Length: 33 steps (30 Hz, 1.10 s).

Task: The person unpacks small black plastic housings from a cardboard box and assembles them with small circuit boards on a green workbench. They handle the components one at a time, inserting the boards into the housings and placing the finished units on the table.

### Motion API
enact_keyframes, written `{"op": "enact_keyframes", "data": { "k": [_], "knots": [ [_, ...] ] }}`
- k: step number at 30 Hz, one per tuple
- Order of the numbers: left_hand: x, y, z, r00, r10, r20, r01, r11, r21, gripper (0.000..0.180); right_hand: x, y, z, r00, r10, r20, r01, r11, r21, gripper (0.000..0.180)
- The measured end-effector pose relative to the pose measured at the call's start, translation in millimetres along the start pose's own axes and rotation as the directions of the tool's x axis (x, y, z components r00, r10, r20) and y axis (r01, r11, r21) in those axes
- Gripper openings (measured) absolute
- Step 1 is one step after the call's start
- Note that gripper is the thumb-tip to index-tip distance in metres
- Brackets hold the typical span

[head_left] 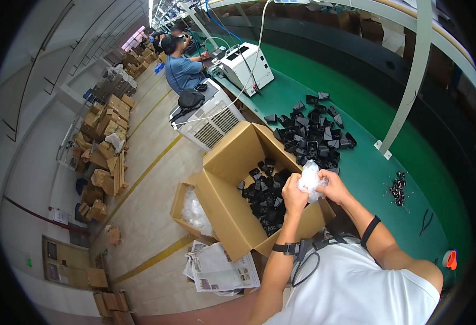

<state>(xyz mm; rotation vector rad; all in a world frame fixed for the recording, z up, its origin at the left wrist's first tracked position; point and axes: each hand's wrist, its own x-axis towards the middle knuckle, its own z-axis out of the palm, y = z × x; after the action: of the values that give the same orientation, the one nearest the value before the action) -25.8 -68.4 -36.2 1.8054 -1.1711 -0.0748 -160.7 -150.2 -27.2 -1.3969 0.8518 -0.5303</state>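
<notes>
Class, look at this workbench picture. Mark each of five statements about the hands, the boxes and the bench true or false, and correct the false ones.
1. Both hands hold a crumpled clear plastic bag. True: the left hand and the right hand grip it together.
2. The large cardboard box holds black parts. True.
3. The bench top is red. False: it is green.
4. The pile of black parts lies on the floor. False: it lies on the bench, beyond the hands.
5. The smaller box on the floor holds newspapers. False: it holds clear plastic; the newspapers lie beside it.
</notes>
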Motion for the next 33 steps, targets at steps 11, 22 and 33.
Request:
{"op": "enact_keyframes", "data": {
  "k": [11,22,33],
  "knots": [
    [8,5,-32,0.730,-0.320,0.604,0.572,0.769,-0.284,0.024,0,27,-1,0.946,-0.282,-0.159,0.235,0.936,-0.264,0.024],
    [-8,-11,-16,0.870,-0.235,0.434,0.337,0.925,-0.174,0.021,-8,36,-4,0.944,-0.318,-0.088,0.279,0.911,-0.303,0.023],
    [-17,29,-9,0.967,0.126,0.223,-0.088,0.981,-0.172,0.030,12,39,1,0.916,-0.242,-0.321,0.089,0.900,-0.426,0.010]
  ]
}}
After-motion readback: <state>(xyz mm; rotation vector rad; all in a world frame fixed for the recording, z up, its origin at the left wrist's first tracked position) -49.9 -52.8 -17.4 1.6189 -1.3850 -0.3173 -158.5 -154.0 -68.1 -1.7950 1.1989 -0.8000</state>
